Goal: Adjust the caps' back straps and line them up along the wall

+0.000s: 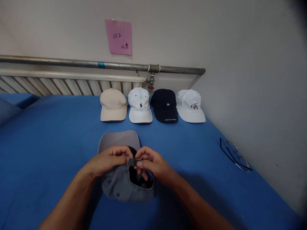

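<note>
A grey baseball cap (117, 188) lies on the blue sheet in front of me, its brim pointing away and its back opening towards me. Across that opening runs the cap's adjustment strap with a dark buckle (131, 162). My left hand (110, 159) pinches the strap on the left of the buckle, thumb on top. From the right, my right hand (153, 163) pinches the strap close to the buckle, with some of its fingers reaching into the opening. The fingertips of both hands almost meet, and they hide part of the strap.
Behind stand a beige cap (114, 103), a white cap with a small emblem (140, 103), a black cap (164, 103) and a white CK cap (190, 103) in a row. Eyeglasses (236, 156) lie by the right wall. A radiator (72, 86) and pipe (72, 62) line the back.
</note>
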The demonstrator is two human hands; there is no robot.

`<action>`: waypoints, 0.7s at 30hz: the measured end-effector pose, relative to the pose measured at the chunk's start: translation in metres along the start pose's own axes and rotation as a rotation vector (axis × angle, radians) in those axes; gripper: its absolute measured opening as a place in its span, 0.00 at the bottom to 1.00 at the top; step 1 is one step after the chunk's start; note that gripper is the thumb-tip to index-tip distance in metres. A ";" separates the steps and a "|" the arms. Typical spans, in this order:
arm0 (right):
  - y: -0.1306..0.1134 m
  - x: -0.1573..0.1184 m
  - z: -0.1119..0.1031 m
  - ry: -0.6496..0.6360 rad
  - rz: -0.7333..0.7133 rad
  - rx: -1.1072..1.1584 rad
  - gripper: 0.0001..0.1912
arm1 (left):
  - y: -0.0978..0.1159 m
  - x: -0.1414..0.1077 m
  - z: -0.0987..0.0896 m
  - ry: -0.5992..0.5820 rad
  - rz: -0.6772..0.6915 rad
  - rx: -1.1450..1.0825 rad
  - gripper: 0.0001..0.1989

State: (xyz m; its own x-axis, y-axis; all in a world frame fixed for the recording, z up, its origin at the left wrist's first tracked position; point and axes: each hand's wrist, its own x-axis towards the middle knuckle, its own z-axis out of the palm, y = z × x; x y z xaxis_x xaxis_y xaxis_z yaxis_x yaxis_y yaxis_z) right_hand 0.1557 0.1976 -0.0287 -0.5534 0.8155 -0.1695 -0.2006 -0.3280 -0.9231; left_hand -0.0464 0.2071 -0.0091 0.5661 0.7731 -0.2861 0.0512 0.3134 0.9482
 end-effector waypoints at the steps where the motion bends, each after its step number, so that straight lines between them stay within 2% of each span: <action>1: -0.001 0.000 -0.001 0.013 -0.001 -0.001 0.09 | 0.000 0.000 -0.001 0.004 0.003 -0.012 0.06; 4: 0.000 -0.001 -0.002 0.042 -0.008 0.015 0.11 | 0.000 0.000 -0.001 0.019 -0.003 -0.039 0.07; 9: 0.002 -0.001 -0.001 0.017 -0.022 0.027 0.12 | 0.000 0.001 0.002 0.010 -0.008 0.008 0.05; 15: -0.002 -0.003 -0.001 0.030 -0.004 0.008 0.07 | 0.003 -0.003 -0.002 0.007 0.012 -0.008 0.05; 21: 0.000 0.000 0.001 0.048 -0.004 0.047 0.08 | 0.005 -0.001 0.003 0.003 -0.016 0.012 0.06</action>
State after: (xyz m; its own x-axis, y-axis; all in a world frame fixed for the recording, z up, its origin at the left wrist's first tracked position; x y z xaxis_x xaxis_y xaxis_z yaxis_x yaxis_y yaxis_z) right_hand 0.1549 0.1972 -0.0285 -0.5135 0.8384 -0.1829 -0.2411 -0.3455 -0.9069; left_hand -0.0447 0.2064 -0.0040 0.5625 0.7696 -0.3021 0.0703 0.3195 0.9450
